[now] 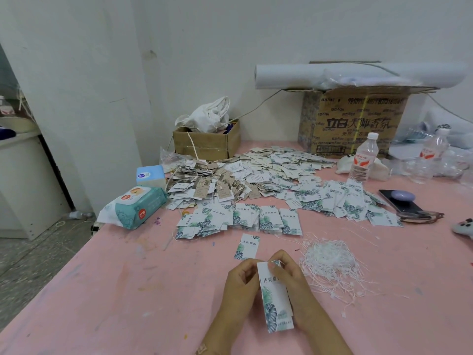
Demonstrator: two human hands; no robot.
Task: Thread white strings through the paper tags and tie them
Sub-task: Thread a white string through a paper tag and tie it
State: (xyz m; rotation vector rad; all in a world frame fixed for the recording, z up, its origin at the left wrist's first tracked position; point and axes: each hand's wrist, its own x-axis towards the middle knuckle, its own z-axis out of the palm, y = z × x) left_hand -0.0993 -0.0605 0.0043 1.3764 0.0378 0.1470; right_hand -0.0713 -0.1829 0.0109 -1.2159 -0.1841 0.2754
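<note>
My left hand and right hand have their fingers pinching the top of this paper tag. I'd keep that end steady, then feed one of the white strings straight through.

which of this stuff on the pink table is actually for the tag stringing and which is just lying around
Job: held tag, pinched by left hand and right hand; loose tag; tag stacks; white strings.
Lying about: wet wipes; tissue box; water bottle; phone; cardboard box.
</note>
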